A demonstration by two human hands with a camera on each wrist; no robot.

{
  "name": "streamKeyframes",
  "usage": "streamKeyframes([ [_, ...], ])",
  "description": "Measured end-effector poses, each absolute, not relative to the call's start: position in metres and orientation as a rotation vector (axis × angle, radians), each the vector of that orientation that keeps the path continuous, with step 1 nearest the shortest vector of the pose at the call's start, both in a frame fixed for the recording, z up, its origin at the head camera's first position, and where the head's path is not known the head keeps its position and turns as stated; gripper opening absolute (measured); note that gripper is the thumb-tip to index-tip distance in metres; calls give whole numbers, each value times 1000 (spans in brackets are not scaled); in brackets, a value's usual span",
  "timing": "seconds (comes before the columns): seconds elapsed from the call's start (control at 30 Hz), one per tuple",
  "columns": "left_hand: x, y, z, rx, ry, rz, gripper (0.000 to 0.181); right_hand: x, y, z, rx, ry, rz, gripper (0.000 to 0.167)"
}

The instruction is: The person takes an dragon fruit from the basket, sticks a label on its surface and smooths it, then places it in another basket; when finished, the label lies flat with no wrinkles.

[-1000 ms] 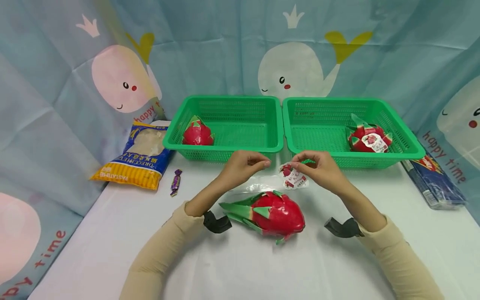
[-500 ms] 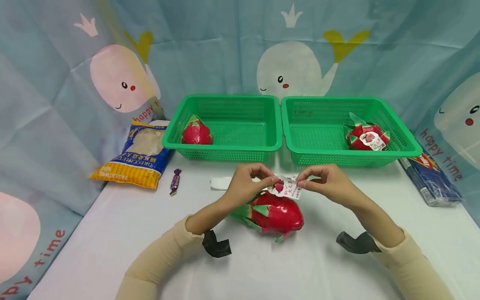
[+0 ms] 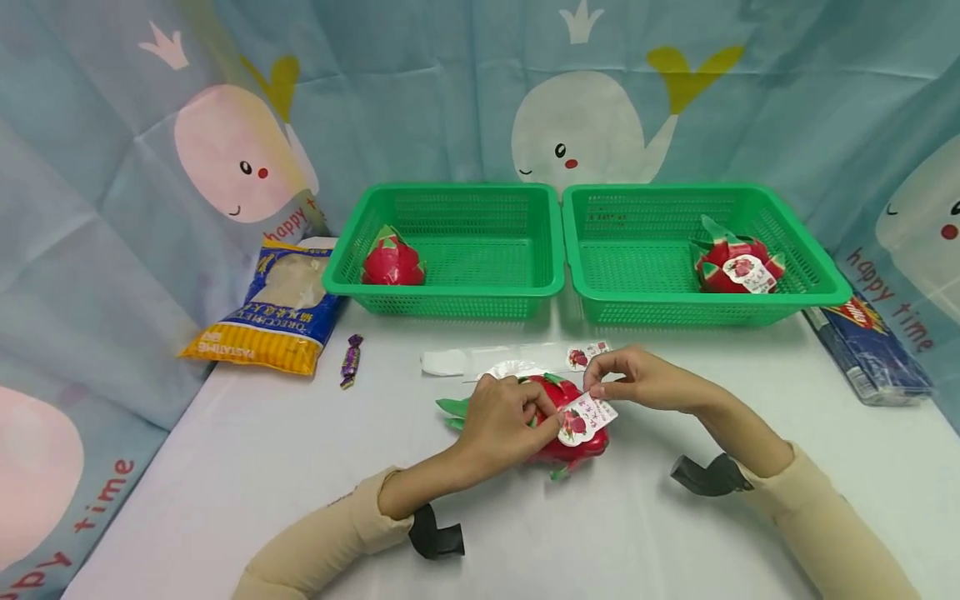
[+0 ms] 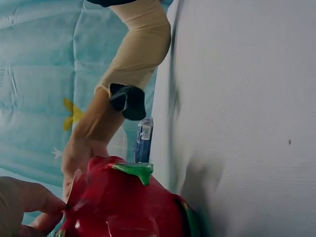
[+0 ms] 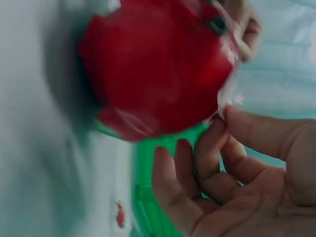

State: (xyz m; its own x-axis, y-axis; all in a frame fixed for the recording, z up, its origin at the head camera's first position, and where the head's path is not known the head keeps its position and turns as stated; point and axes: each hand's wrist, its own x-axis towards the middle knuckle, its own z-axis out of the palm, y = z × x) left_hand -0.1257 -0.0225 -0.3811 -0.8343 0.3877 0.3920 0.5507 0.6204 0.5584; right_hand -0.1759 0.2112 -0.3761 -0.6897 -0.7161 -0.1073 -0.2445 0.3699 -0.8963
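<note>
Between thumb and finger my left hand (image 3: 506,423) pinches the left end of a white dragon fruit sticker (image 3: 583,418), and my right hand (image 3: 651,382) pinches its upper right corner. The sticker lies against the top of a red dragon fruit (image 3: 558,450) with green scales, on its side on the table; whether it adheres, I cannot tell. In the left wrist view the left fingers (image 4: 34,200) are at the side of the fruit (image 4: 123,202). The right wrist view, blurred, has the right thumb and finger on the sticker's edge (image 5: 226,96).
Behind lies a clear strip (image 3: 510,357) with another sticker (image 3: 587,357). Two green baskets (image 3: 450,292) (image 3: 712,297) stand at the back, each holding a dragon fruit (image 3: 393,262) (image 3: 738,265). A pasta bag (image 3: 273,312) and wrapped candy (image 3: 351,361) lie left, a blue packet (image 3: 873,346) right.
Both hands have brought the sticker from the strip, forward and down onto the dragon fruit. The left hand has begun pinching the sticker's other end.
</note>
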Motion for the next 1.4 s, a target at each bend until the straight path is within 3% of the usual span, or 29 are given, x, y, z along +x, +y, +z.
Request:
streamKeyframes([
  [0.2,-126,-23,-385,-811,-2435,-801,20,-161,209,-389,-711,2310,-1366,10],
  [0.37,-124,-23,-390,-896,-2262,-626,15,-147,207,-393,-743,2370,-1506,18],
  [0.63,-120,-32,-401,-1045,-2318,-670,38,-142,211,-408,-613,2212,-1604,17],
  [0.8,-122,-40,-409,-1228,-2231,-396,52,-122,207,-403,-941,2421,-1589,41],
  [0.93,-123,-42,-414,-1281,-2191,-232,53,-116,204,-411,-1017,2563,-1540,57],
  [1.13,-126,-45,-411,-1229,-2382,-310,68,-117,204,-419,-1165,2717,-1582,56],
  [1.3,-131,-48,-412,-1275,-2343,-289,55,-119,201,-417,-1379,2847,-1399,55],
  [1.4,-132,-47,-413,-1296,-2309,-243,49,-123,198,-415,-1285,2847,-1298,59],
])
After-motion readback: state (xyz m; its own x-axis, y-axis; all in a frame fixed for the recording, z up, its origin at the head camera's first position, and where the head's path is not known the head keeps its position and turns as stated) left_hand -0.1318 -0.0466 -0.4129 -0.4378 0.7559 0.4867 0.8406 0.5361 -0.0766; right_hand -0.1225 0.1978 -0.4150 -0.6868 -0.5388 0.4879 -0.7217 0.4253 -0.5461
